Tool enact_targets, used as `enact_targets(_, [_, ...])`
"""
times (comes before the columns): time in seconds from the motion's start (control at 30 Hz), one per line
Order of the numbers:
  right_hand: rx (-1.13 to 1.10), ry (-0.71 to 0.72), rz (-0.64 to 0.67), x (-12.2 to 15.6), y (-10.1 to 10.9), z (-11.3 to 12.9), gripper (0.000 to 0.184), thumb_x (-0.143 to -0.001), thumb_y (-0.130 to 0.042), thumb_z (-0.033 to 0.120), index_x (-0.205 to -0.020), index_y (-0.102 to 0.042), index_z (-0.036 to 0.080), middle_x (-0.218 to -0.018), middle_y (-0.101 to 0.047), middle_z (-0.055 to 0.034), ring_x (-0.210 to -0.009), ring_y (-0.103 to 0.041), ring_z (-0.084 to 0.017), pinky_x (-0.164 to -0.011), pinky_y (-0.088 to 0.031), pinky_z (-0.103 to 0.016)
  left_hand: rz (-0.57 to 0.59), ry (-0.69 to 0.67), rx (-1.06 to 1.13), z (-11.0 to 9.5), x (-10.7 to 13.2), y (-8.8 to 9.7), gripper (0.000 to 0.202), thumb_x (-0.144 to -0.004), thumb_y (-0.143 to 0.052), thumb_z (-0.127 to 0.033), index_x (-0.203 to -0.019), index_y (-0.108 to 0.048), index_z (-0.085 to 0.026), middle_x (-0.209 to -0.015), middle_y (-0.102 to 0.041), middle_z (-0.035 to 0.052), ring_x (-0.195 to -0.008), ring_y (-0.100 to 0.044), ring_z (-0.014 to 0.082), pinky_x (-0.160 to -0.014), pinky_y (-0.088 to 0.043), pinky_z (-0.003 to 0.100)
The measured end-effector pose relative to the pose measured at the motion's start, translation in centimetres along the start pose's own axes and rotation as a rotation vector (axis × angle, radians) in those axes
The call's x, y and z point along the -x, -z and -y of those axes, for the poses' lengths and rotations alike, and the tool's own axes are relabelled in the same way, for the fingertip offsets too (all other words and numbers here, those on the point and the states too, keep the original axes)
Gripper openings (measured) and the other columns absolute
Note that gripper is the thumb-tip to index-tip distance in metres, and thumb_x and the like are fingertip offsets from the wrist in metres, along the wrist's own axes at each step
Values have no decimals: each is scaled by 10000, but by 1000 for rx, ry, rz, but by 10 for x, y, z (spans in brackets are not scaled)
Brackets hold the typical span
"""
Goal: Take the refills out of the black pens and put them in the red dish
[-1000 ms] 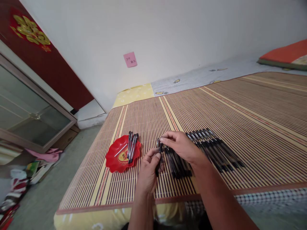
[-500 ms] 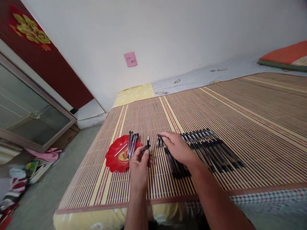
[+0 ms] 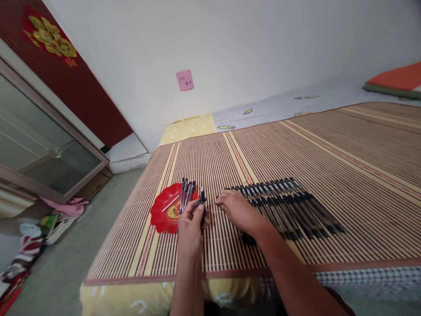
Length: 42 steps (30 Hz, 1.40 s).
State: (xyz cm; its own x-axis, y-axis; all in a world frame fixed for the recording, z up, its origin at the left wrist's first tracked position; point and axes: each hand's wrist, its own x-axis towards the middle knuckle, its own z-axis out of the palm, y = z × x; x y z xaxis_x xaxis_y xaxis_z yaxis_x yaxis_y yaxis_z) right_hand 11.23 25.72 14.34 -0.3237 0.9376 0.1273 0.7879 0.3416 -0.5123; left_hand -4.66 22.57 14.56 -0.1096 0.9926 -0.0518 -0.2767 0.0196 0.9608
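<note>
My left hand (image 3: 192, 216) is closed around a black pen (image 3: 202, 195), held upright with its bare tip pointing up. To the right, my right hand (image 3: 240, 211) has its fingers curled together; whatever they may pinch is hidden. A long row of black pens (image 3: 292, 215) lies side by side on the striped mat, running right from under my right hand. The hand and forearm cover the near-left end of this row. Left of my hands is a red plate (image 3: 159, 226) with a scalloped rim, several clear-barrelled pens (image 3: 187, 193) and a thin white stick (image 3: 171, 203).
The striped mat (image 3: 197, 162) covers a bed against a white wall with a pink note (image 3: 185, 80). An orange folded cloth (image 3: 397, 79) lies at the far right. A glass-panelled door (image 3: 49, 136) and clothes (image 3: 28, 250) are on the left.
My right hand has drawn back from the loose caps toward me, its fingers now curled together. My left hand still holds the pen upright. The view has shifted slightly left.
</note>
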Motion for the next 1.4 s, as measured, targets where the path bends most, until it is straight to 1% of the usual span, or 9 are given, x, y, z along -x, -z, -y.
enact_targets(0.17, [13, -114, -127, -1, 5, 2, 348, -912, -469, 58, -1149, -713, 126, -1141, -706, -143, -1071, -627, -240, -965, -451, -337, 10, -7, -3, 1, -1, 4, 327, -774, -769, -353, -1003, -671, -141, -711, -621, -16, -534, -499, 57, -510, -400, 161])
enact_targets(0.37, [208, -150, 6, -3, -11, 15, 218, -870, -539, 51, -945, -728, 130, -1027, -708, -160, -1018, -657, -257, -880, -470, -332, 3, 11, 19, 1, -1, 0, 364, -727, -802, -385, -970, -675, -145, -685, -620, -20, -516, -491, 58, -491, -376, 164])
enact_targets(0.57, [130, -201, 63, 1, -9, 25, 274, -831, -584, 41, -1074, -676, 125, -1099, -707, -141, -1030, -683, -256, -850, -483, -307, 10, 9, 1, 4, -2, 1, 380, -716, -796, -393, -965, -666, -137, -676, -617, -24, -505, -485, 59, -476, -370, 164])
enact_targets(0.7, [59, -238, 82, 4, -6, 23, 245, -806, -613, 56, -1027, -697, 120, -1070, -723, -162, -1011, -694, -270, -848, -482, -325, 19, 8, -16, 6, -2, 1, 381, -723, -793, -387, -978, -660, -137, -696, -622, -19, -522, -491, 60, -487, -381, 164])
enact_targets(0.87, [-471, -184, -193, 0, 1, 10, 234, -802, -603, 103, -1008, -694, 166, -923, -743, -85, -857, -691, -195, -782, -516, -308, 53, 16, -29, 5, -1, -1, 377, -752, -786, -433, -953, -667, -137, -706, -605, -20, -538, -480, 54, -501, -386, 155])
enact_targets(0.97, [-882, -203, -412, -3, 10, -1, 274, -792, -635, 167, -1065, -665, 159, -935, -729, -74, -843, -679, -177, -769, -545, -307, 72, 9, -45, 5, 0, -2, 357, -752, -794, -435, -907, -672, -138, -687, -587, -27, -534, -474, 51, -494, -379, 150])
enact_targets(1.07, [-1179, -222, -533, -2, 19, -8, 290, -761, -700, 242, -1040, -667, 168, -943, -725, -63, -864, -677, -175, -740, -548, -288, 96, 13, -53, 5, 1, -4, 338, -760, -789, -433, -888, -674, -142, -684, -584, -29, -522, -472, 50, -480, -373, 151])
enact_targets(1.2, [-1405, -201, -567, 0, 24, -9, 313, -724, -765, 278, -1011, -675, 194, -944, -731, -44, -878, -678, -170, -708, -545, -265, 121, 40, -59, 5, 3, -8, 327, -755, -793, -421, -881, -676, -143, -687, -584, -28, -526, -488, 57, -482, -387, 158])
enact_targets(1.4, [-1439, -123, -483, 1, 25, -3, 308, -738, -764, 260, -1028, -672, 210, -999, -745, -59, -936, -687, -186, -758, -548, -289, 167, 36, -74, 5, 6, -12, 305, -758, -787, -411, -864, -682, -145, -663, -569, -35, -516, -468, 53, -476, -362, 156])
